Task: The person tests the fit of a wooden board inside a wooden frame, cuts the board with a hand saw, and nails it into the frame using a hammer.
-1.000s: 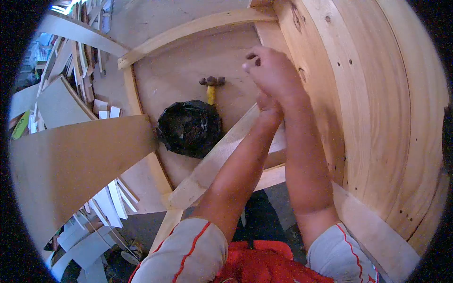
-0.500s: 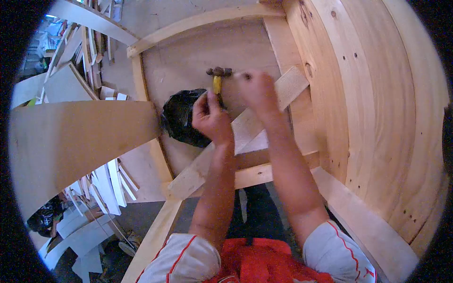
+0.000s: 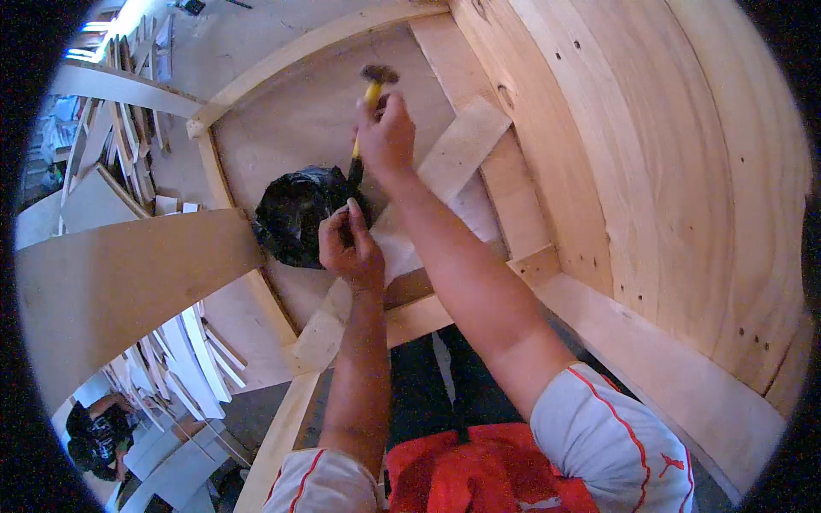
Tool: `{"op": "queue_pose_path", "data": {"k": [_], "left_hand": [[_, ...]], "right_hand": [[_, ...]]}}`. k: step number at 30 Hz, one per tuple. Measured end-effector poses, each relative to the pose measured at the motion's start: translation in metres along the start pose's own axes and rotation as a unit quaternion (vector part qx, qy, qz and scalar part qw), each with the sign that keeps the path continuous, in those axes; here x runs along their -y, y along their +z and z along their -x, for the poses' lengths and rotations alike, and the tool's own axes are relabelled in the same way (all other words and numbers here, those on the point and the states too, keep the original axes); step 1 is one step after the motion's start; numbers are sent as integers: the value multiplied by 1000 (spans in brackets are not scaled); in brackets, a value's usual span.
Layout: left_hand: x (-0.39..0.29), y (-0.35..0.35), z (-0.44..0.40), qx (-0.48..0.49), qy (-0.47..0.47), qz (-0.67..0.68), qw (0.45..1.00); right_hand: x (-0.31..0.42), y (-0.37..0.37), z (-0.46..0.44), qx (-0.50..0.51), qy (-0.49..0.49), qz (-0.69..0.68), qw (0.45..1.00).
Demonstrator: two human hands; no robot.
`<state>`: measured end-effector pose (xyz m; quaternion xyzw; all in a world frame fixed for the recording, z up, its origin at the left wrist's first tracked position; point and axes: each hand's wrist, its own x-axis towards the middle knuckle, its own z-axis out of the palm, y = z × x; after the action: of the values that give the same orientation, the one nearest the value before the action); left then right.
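Note:
My right hand (image 3: 386, 141) is closed around the yellow handle of a hammer (image 3: 355, 167), just below its dark, blurred head. The hammer's black grip end points down toward my left hand (image 3: 351, 248), which is closed with thumb and fingers pinched together. What that pinch holds, if anything, is too small to make out. Just left of the grip, an open black plastic bag (image 3: 295, 218) lies on the panel (image 3: 282, 107) inside the wooden frame; its contents are unclear. A diagonal wooden board (image 3: 462, 150) crosses the frame behind my right forearm.
A tall wall of wooden planks (image 3: 616, 154) stands at the right. From the left, a wide curved board (image 3: 137, 282) reaches toward the frame. Offcuts and strips (image 3: 192, 350) are piled on the left. Another person (image 3: 98, 436) is at the lower left.
My right hand has moved from beside the hammer head onto the handle and grips it. My left hand stays pinched near the bag. The whole view has shifted.

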<state>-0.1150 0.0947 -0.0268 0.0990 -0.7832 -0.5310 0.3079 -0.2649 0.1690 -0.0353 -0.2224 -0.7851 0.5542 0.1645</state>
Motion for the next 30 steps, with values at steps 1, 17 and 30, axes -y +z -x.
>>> {"op": "queue_pose_path", "data": {"k": [1, 17, 30], "left_hand": [[-5, 0, -2, 9, -13, 6, 1000], [-7, -9, -6, -34, 22, 9, 999], [-20, -69, 36, -36, -44, -121, 991]], "right_hand": [[12, -7, -9, -26, -16, -46, 998], [46, -151, 105, 222, 10, 208, 953], [-17, -138, 123, 251, -94, 295, 917]]}}
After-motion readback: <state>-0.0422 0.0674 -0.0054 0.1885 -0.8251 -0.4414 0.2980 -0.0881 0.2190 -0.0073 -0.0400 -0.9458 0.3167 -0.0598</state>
